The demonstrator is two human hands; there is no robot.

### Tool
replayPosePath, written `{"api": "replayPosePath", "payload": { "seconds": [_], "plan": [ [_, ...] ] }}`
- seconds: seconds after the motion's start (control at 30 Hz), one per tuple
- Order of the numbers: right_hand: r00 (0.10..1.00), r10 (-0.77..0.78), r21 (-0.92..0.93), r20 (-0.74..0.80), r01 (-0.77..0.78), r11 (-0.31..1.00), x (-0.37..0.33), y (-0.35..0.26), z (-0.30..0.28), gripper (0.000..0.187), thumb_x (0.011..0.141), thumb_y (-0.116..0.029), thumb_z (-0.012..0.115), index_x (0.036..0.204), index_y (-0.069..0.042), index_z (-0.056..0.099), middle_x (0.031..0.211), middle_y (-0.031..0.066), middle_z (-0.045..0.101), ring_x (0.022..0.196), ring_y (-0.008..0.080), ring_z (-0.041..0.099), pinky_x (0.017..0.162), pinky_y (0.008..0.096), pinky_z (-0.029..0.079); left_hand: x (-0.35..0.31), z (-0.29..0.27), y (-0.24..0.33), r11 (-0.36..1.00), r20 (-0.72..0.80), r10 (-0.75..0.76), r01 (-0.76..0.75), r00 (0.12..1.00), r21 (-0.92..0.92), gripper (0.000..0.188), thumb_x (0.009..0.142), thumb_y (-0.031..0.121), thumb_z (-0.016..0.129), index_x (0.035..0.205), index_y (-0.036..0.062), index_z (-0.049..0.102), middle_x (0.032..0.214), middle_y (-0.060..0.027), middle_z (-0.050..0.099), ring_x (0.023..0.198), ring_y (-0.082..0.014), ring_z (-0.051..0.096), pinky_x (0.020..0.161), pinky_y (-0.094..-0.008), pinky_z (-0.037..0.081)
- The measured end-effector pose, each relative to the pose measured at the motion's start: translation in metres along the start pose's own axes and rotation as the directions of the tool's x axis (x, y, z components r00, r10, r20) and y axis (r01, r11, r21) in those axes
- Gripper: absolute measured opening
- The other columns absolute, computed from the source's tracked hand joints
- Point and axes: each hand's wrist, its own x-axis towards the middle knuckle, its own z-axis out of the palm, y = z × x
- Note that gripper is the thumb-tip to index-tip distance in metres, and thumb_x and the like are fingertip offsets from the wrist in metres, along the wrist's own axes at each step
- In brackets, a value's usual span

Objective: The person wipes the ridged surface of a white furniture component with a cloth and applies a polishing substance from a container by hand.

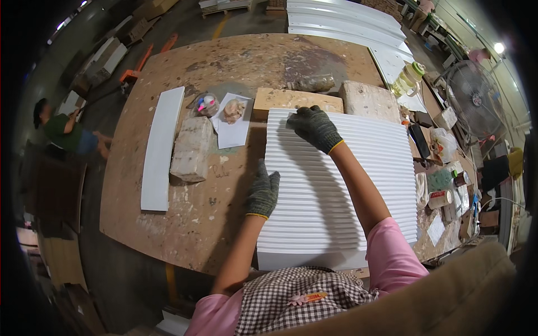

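Note:
A large white ridged surface [358,185], either one panel or many narrow strips side by side, lies before me on the worktable. My right hand [316,129], in a dark grey knit glove, is over its far left part, fingers curled together. A small greyish edge shows by those fingertips, too unclear to name. At the surface's left edge is my left hand [263,191], gloved alike, with fingers stretched up and thumb apart; it grips nothing I can see. Behind the ridged surface are a wooden block [297,101] and a wrapped pale block [370,102].
The stained worktable [224,224] bears a white board [162,148], another wrapped block [192,148], paper with a beige lump [233,111] and a small bag [206,105]. To the right are a green-lidded bottle [408,79], jars and a fan [475,98]. A person [67,129] is far left.

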Motion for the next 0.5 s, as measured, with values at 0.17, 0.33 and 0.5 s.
{"api": "replayPosePath", "payload": {
  "seconds": [0.17,0.33,0.5],
  "plan": [
    [0.995,0.093,-0.075,0.036,-0.090,0.993,0.019,-0.011,0.014,0.019,0.084,-0.016,0.067,0.103,-0.018,0.070,0.099,0.0117,0.065,0.092,0.0344,0.063,0.084,0.0474,0.053,0.002,0.006,-0.006,0.996,-0.058,0.089,-0.088,0.994,0.011,0.076,0.107,0.046,0.046,0.163,0.0066,0.015,0.138,-0.0401,0.053,0.124,-0.0539,0.057,0.104,-0.0580,0.047],
    [0.999,0.045,-0.049,0.008,-0.044,0.998,0.017,-0.013,0.012,0.021,0.082,-0.015,0.067,0.102,-0.019,0.072,0.098,0.0130,0.064,0.091,0.0355,0.062,0.081,0.0476,0.054,0.002,0.007,-0.007,0.999,-0.007,0.031,-0.031,1.000,-0.024,0.076,0.107,0.047,0.046,0.163,0.0071,0.013,0.136,-0.0398,0.055,0.120,-0.0538,0.059,0.101,-0.0583,0.048],
    [0.982,0.185,-0.023,-0.029,-0.185,0.982,0.018,-0.019,0.014,0.018,0.082,-0.014,0.066,0.098,-0.018,0.074,0.099,0.0149,0.066,0.091,0.0369,0.063,0.080,0.0496,0.054,0.001,0.006,-0.006,0.998,-0.043,0.064,-0.063,0.997,0.024,0.077,0.107,0.047,0.045,0.164,0.0073,0.011,0.132,-0.0375,0.059,0.113,-0.0530,0.063,0.097,-0.0584,0.051]
  ]
}}
